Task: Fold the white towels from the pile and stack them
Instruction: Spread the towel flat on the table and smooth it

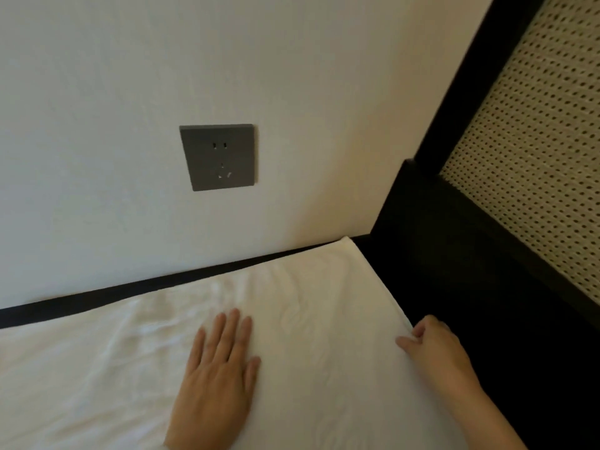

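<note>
Left hand (214, 375) lies flat, fingers straight, pressing the middle of the white towel (308, 303), most likely to pin it so it can't slide. The towel is spread across the dark tabletop (470, 303), its far edge near the wall (97, 125) below the socket (217, 157). Right hand (435, 347) pinches the towel's right edge with curled fingers, probably tugging it taut and square before a fold. No stack in view.

Soft cloth towel (292, 303) — matt wall (97, 92).
</note>
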Demonstrator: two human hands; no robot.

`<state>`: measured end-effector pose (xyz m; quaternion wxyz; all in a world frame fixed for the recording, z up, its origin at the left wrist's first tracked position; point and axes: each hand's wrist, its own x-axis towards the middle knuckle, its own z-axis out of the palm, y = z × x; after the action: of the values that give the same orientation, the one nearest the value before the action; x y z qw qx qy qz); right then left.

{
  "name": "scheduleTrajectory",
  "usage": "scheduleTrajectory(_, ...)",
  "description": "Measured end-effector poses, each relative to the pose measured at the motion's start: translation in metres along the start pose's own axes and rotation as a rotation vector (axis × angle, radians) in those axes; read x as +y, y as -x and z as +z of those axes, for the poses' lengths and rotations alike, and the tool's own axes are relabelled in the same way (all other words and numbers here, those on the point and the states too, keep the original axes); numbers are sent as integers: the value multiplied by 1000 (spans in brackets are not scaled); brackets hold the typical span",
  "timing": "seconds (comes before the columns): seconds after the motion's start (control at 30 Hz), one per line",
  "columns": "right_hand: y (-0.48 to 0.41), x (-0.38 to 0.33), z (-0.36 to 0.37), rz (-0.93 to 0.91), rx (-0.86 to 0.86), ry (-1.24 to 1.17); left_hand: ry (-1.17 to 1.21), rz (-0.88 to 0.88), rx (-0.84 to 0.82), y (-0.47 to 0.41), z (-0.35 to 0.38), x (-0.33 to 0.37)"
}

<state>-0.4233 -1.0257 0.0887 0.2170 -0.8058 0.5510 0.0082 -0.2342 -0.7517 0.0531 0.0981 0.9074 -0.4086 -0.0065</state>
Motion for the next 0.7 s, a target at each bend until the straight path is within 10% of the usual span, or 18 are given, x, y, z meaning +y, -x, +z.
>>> scheduleTrajectory(0.4,-14,12,-4,16,78,-280,-2,-5,-4,-1,-2,4)
scheduleTrajectory(0.7,6,9,29,-108,375,223,26,-1,-41,1,1,-4)
